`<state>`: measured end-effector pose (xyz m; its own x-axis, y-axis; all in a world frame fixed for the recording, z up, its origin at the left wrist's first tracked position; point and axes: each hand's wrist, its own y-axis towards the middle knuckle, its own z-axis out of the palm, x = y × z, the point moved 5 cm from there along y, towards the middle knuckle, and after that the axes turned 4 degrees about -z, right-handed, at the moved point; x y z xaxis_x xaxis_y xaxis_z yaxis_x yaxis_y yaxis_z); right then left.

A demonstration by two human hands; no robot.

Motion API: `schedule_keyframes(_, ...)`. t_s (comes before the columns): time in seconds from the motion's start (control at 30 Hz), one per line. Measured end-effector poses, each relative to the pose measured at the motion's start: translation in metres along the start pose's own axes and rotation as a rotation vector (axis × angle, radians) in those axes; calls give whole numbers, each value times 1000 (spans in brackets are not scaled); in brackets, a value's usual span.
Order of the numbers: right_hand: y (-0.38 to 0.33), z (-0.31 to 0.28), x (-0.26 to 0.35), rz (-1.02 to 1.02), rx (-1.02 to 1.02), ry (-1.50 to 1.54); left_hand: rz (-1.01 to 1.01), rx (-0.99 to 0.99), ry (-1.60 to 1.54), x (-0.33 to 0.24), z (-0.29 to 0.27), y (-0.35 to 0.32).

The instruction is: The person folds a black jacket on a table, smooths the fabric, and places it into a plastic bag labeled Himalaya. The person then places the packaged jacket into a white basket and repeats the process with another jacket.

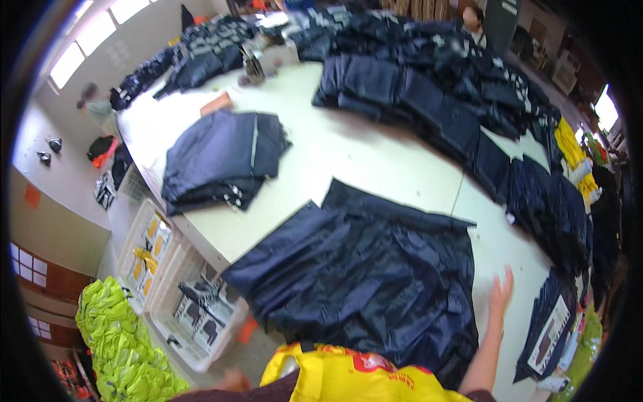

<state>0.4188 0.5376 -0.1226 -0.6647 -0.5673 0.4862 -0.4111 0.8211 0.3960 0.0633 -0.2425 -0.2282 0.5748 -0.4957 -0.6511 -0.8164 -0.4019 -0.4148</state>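
A large dark navy garment of shiny thin fabric lies spread and wrinkled on the white table, its lower part hanging toward me. Beside its right edge, my right hand is raised with fingers apart and nothing in it. My left hand is low at the bottom edge, smeared by motion; its fingers cannot be made out. It is nearest to the yellow printed cloth at my front. A stack of folded navy garments sits on the table at the left.
Folded navy garments line the table's far and right sides. White plastic crates with packages stand left of the table, beside a lime-yellow heap. A small machine stands at the back. Other people are farther off.
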Motion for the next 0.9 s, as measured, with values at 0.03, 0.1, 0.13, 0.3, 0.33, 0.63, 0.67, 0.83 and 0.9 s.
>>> schedule_keyframes(0.03, -38, -26, -64, 139, -23, -147, -119, 36, 25, 22, 12, -14)
schedule_keyframes(0.1, -117, -72, -124, 459, 13, -399, -226, 110, 42, 29, 35, -31)
schedule_keyframes(0.13, -151, -89, -131, 554, 84, -512, -230, 134, 45, 20, 45, -32)
schedule_keyframes(0.3, -222, -106, -114, 556, 130, -623, -173, 191, 16, -14, 64, -29)
schedule_keyframes(0.33, -223, -103, -108, 514, 99, -628, -164, 193, 7, -19, 66, -28)
schedule_keyframes(0.63, -212, -99, -87, 420, 116, -683, -66, 236, -37, -43, 67, -15)
schedule_keyframes(0.67, -213, -100, -88, 424, 122, -678, -64, 239, -37, -42, 64, -14)
schedule_keyframes(0.83, -220, -107, -83, 344, 103, -650, -57, 248, -46, -37, 57, -10)
schedule_keyframes(0.9, -220, -110, -83, 368, 90, -644, -53, 248, -46, -39, 56, -8)
